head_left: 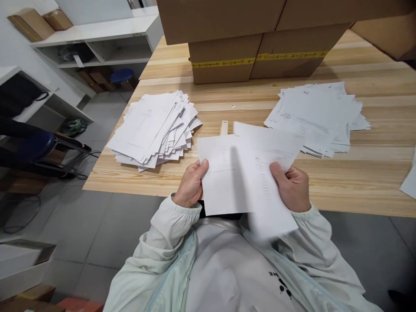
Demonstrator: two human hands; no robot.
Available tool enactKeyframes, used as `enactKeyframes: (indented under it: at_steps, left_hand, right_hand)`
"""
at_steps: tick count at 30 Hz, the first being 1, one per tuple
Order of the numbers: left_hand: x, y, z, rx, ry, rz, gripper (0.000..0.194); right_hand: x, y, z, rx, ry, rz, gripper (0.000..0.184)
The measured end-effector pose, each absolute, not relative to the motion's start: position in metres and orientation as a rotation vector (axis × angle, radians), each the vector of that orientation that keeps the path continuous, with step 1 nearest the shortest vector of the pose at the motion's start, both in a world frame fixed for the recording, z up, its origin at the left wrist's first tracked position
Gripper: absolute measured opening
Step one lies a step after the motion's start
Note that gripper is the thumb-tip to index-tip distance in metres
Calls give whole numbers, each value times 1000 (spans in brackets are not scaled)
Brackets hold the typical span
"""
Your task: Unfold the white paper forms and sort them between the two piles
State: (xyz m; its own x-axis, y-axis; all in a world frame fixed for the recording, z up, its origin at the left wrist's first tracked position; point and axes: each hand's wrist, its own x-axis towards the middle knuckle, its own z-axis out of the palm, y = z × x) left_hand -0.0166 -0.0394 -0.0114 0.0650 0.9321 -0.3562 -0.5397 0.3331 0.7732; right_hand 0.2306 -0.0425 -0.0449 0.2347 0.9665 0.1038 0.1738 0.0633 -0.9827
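My left hand [193, 182] pinches the left edge of a printed paper sheet [217, 186] at the table's front edge. In my right hand [291, 185] is a second printed sheet [269, 173], thumb on top, tilted and blurred at its lower end. This sheet overlaps the right part of the first one. To the left lies an uneven pile of papers [146, 125]. Another loose pile of papers [315, 112] lies beyond my right hand. A small pale flat strip [224, 127] shows behind the left sheet, partly covered.
Large cardboard boxes [224, 65] with yellow tape stand stacked at the back of the wooden table [364, 173]. Part of a paper [410, 177] shows at the right edge. Left of the table are a blue stool [122, 76] and white shelving [107, 30].
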Motion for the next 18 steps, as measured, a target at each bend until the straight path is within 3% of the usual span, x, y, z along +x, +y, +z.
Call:
enactKeyframes:
  at_steps: [6,11,14,18]
  left_hand:
    - [-2,-47,-10,607,910,1220,47]
    - [-1,-52,4,818,894,1242,46]
    - [-3,-50,21,1091,864,1386,43]
    - [-7,-43,45,1483,855,1509,39]
  right_hand:
    - [204,-52,-43,-1519,-1275,642,42]
    - [198,-48,-36,-1268,-1213,570,30]
    - [202,-39,-19,-992,-1112,644,48]
    - [205,-33,9,-814,-1260,668,19]
